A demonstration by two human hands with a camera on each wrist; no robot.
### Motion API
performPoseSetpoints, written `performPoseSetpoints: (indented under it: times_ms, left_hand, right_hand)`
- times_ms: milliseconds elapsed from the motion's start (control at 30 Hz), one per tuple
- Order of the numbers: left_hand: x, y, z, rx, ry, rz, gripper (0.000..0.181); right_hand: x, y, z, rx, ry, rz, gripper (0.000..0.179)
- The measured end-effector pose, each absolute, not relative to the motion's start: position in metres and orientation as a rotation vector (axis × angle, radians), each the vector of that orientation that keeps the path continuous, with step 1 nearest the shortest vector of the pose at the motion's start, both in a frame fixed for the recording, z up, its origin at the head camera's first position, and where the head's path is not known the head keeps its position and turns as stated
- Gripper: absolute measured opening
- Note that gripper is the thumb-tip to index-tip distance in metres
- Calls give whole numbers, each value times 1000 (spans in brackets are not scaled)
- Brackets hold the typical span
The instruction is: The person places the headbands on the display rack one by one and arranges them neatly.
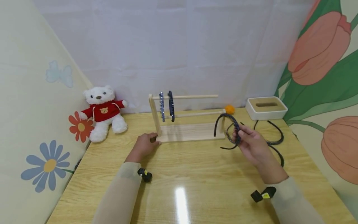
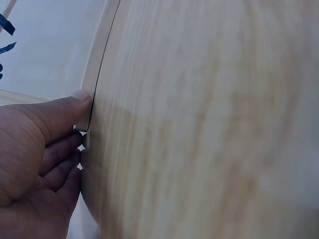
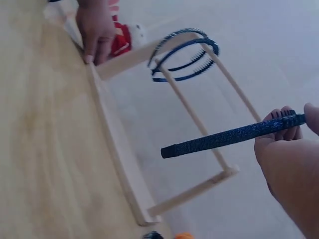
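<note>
A dark, glittery toothed headband (image 1: 230,117) is pinched between the thumb and fingers of my right hand (image 1: 254,147), raised near the right end of a wooden rack (image 1: 190,132). In the right wrist view, one arm of this headband (image 3: 219,141) points toward the rack's bars. My left hand (image 1: 143,147) grips the front left corner of the rack's base, thumb on the corner and fingers curled at its edge in the left wrist view. A silvery-blue headband (image 1: 162,107) and a dark blue headband (image 1: 171,107) hang side by side near the upper bar's left end.
More dark headbands (image 1: 276,142) lie on the table right of the rack, partly hidden by my right hand. A white tissue box (image 1: 253,110) and an orange ball (image 1: 230,109) are at the back right. A white teddy bear (image 1: 104,111) in red sits left.
</note>
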State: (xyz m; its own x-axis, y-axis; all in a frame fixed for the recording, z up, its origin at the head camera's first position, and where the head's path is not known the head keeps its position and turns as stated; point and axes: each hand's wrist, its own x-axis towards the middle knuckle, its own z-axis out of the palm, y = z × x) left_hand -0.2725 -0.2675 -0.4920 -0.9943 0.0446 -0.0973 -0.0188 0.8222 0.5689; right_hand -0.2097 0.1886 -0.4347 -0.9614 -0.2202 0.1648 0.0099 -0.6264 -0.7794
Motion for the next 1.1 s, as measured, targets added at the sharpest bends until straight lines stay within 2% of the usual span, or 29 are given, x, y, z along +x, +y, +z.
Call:
performPoseSetpoints:
  times_ms: [333,567,767,1100]
  left_hand:
    - [-273,-270,-491,59,2919,898,55]
    - [-271,-267,-490,32,2905,892,56]
    - [-272,-268,-491,9,2897,894,57]
    - [-273,-268,-491,16,2882,917,57]
  right_hand:
    - [-229,212,-394,-639,914,-2922,27]
    - [-255,204,-366,-533,927,-3050,19]
    - [-278,182,-361,-424,1160,-3030,14]
    - [-295,157,-371,-250,1284,-2991,25]
